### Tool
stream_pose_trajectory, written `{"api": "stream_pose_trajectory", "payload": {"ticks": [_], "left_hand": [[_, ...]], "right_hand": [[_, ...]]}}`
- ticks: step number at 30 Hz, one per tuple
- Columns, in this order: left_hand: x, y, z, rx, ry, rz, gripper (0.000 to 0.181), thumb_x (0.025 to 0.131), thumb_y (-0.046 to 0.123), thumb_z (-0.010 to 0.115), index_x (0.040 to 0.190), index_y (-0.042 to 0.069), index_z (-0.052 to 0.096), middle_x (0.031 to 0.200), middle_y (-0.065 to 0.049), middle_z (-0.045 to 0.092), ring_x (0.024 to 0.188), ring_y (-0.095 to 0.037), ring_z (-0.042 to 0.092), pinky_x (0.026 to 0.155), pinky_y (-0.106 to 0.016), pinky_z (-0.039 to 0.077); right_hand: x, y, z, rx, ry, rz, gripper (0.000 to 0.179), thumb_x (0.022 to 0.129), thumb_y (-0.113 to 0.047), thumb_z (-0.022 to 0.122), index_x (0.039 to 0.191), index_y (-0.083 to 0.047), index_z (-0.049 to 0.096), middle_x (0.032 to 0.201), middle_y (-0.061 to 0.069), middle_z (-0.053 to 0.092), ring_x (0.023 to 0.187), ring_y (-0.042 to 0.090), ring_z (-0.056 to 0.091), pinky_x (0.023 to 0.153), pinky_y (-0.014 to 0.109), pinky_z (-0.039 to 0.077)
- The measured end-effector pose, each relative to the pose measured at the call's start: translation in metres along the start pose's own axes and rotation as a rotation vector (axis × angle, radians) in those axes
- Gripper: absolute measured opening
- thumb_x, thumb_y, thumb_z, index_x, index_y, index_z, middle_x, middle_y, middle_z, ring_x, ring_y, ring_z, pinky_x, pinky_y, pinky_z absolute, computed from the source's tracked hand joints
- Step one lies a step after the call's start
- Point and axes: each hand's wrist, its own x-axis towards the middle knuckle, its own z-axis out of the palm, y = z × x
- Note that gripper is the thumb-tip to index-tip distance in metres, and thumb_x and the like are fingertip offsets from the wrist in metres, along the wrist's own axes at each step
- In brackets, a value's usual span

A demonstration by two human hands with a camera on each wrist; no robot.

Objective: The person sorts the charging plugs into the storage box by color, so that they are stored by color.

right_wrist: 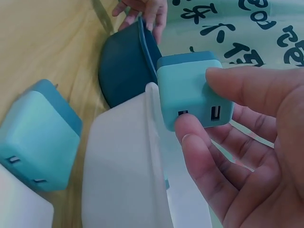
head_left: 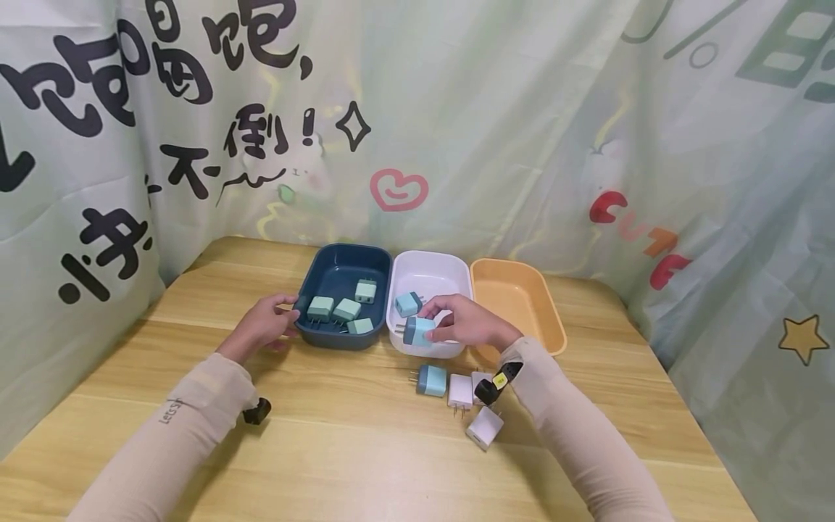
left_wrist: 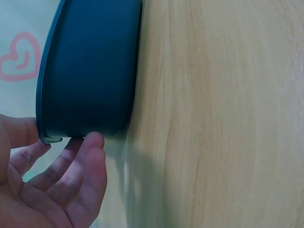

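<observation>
My right hand [head_left: 466,319] pinches a light-blue USB charger plug [head_left: 417,331] with a darker blue end, over the front of the white bin [head_left: 440,268]. In the right wrist view, two USB ports show on the held charger [right_wrist: 192,92]. Inside the white bin lies another blue charger [head_left: 408,304]. With thumb and fingers, my left hand [head_left: 264,326] holds the left rim of the dark blue bin [head_left: 339,338]; the left wrist view shows the thumb at the rim and fingers against the outer wall [left_wrist: 90,85]. Several pale green chargers [head_left: 347,310] lie in that bin.
An orange bin [head_left: 522,304] stands right of the white one, partly behind my right forearm. On the wooden table [head_left: 313,449], in front of the bins, lie a blue charger [head_left: 431,380] and white chargers [head_left: 485,428]. A printed curtain [head_left: 496,145] hangs behind the table.
</observation>
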Motion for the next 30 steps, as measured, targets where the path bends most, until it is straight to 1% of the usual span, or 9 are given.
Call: {"api": "stream_pose_trajectory", "payload": {"ticks": [4,9,12,16,20,25,27,30], "left_hand": [[0.001,0.0,0.0,-0.007,0.007,-0.006,0.049,0.104,0.016,0.044,0.151,0.006,0.031,0.137,-0.027,0.045,0.108,-0.036,0.06,0.073,-0.04,0.055],[0.002,0.0,0.0,-0.01,0.002,0.003,0.049,0.104,0.016,0.044,0.15,0.006,0.031,0.136,-0.027,0.045,0.107,-0.036,0.06,0.072,-0.04,0.055],[0.002,0.0,0.0,-0.008,-0.006,0.004,0.05,0.104,0.016,0.044,0.151,0.006,0.031,0.135,-0.028,0.045,0.108,-0.036,0.06,0.072,-0.04,0.055],[0.003,-0.001,0.0,-0.006,-0.006,0.005,0.05,0.104,0.017,0.044,0.151,0.005,0.031,0.135,-0.028,0.045,0.108,-0.036,0.06,0.072,-0.039,0.055],[0.002,-0.001,-0.001,-0.004,-0.003,0.002,0.05,0.104,0.017,0.043,0.151,0.006,0.03,0.137,-0.028,0.044,0.109,-0.037,0.06,0.072,-0.04,0.055],[0.001,-0.001,-0.001,0.001,-0.01,-0.001,0.05,0.104,0.017,0.043,0.151,0.006,0.029,0.137,-0.028,0.044,0.109,-0.037,0.059,0.072,-0.039,0.055],[0.001,-0.002,-0.001,0.0,-0.009,0.0,0.05,0.104,0.017,0.043,0.151,0.006,0.029,0.137,-0.028,0.044,0.109,-0.036,0.06,0.072,-0.039,0.055],[0.001,-0.002,-0.002,-0.006,-0.005,0.002,0.05,0.104,0.017,0.043,0.151,0.006,0.029,0.137,-0.028,0.044,0.108,-0.036,0.06,0.072,-0.039,0.055]], "right_hand": [[0.003,0.003,-0.004,0.003,0.01,-0.009,0.026,0.085,-0.006,0.074,0.11,-0.004,0.064,0.098,0.008,0.059,0.086,0.025,0.064,0.08,0.035,0.053],[0.008,0.009,-0.009,0.005,0.026,0.005,0.028,0.085,-0.007,0.074,0.111,-0.002,0.064,0.1,0.008,0.06,0.096,0.026,0.057,0.092,0.043,0.047],[0.012,0.011,-0.012,0.0,0.034,0.026,0.029,0.084,-0.007,0.074,0.111,-0.002,0.064,0.101,0.009,0.06,0.099,0.027,0.056,0.096,0.044,0.045],[0.018,0.012,-0.016,-0.012,0.051,0.062,0.029,0.084,-0.007,0.074,0.111,-0.003,0.064,0.102,0.01,0.06,0.1,0.031,0.056,0.093,0.042,0.047],[0.024,0.013,-0.019,-0.015,0.062,0.108,0.03,0.084,-0.008,0.074,0.112,-0.004,0.064,0.103,0.01,0.06,0.1,0.032,0.055,0.086,0.037,0.049],[0.03,0.014,-0.021,0.014,0.067,0.166,0.03,0.085,-0.01,0.073,0.113,-0.004,0.063,0.104,0.012,0.058,0.087,0.027,0.061,0.079,0.034,0.052],[0.032,0.015,-0.021,0.03,0.069,0.166,0.03,0.086,-0.009,0.073,0.113,-0.002,0.063,0.104,0.014,0.058,0.082,0.024,0.063,0.078,0.033,0.053],[0.037,0.02,-0.021,0.049,0.075,0.161,0.031,0.086,-0.008,0.072,0.114,0.0,0.062,0.103,0.014,0.057,0.079,0.023,0.064,0.077,0.033,0.054]]}}
